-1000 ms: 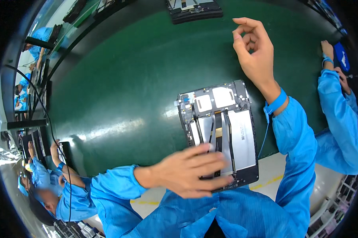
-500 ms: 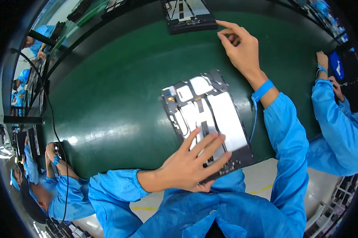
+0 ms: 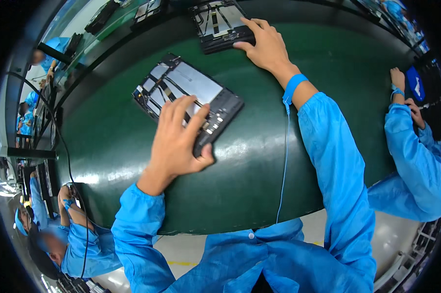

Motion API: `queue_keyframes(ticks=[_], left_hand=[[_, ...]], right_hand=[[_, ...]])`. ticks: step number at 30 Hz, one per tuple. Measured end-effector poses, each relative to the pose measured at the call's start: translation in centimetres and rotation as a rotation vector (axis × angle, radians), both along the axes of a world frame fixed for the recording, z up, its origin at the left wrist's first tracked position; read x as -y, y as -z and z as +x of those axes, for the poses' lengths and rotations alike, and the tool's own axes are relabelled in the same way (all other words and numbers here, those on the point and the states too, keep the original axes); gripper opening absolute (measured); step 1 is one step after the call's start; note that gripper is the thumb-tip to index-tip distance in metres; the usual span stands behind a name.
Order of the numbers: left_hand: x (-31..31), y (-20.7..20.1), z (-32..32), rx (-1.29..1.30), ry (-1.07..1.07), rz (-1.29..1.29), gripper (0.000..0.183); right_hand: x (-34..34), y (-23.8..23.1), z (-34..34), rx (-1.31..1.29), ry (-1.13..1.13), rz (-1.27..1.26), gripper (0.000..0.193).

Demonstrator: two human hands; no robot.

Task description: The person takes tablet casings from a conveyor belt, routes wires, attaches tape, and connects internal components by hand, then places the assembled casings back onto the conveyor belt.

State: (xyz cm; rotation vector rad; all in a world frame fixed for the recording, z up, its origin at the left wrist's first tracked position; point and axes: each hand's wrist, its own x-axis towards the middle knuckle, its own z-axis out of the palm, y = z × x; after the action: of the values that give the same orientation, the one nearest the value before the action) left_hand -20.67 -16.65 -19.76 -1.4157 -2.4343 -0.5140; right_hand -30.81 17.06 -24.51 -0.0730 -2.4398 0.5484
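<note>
An opened tablet-like device (image 3: 191,90), black-framed with silver plates and ribbon cables showing, lies tilted on the green conveyor belt (image 3: 259,161). My left hand (image 3: 179,139) grips its near end, fingers spread over the top and thumb under the edge. My right hand (image 3: 264,44) reaches far forward and rests on the near corner of a second opened device (image 3: 218,24) at the belt's far side. A blue wrist strap (image 3: 294,87) with a thin cord circles my right wrist. Both arms wear blue sleeves.
A co-worker in blue sits at the right, hands (image 3: 406,93) by a blue object (image 3: 416,83). Another person in blue (image 3: 64,234) works at the lower left. More dark devices (image 3: 103,17) lie along the belt's far left edge.
My left hand has pushed the opened device up and left and now grips its near end. My right hand has moved from mid-air onto the second device at the far side.
</note>
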Motion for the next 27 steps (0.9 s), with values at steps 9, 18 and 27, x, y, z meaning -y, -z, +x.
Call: queue_keyframes(ticks=[9, 18, 27], left_hand=[[6.3, 0.6, -9.6, -0.034, -0.086, 0.128, 0.058], [7.7, 3.3, -16.8, -0.146, -0.496, 0.223, 0.033], [5.4, 2.7, -15.4, -0.326, -0.486, 0.298, 0.030]], right_hand=[[-1.6, 0.1, -0.9, -0.144, -0.150, 0.009, 0.057], [0.4, -1.1, -1.4, 0.055, -0.061, 0.123, 0.061], [1.6, -2.0, -3.2, -0.163, -0.229, -0.170, 0.043]])
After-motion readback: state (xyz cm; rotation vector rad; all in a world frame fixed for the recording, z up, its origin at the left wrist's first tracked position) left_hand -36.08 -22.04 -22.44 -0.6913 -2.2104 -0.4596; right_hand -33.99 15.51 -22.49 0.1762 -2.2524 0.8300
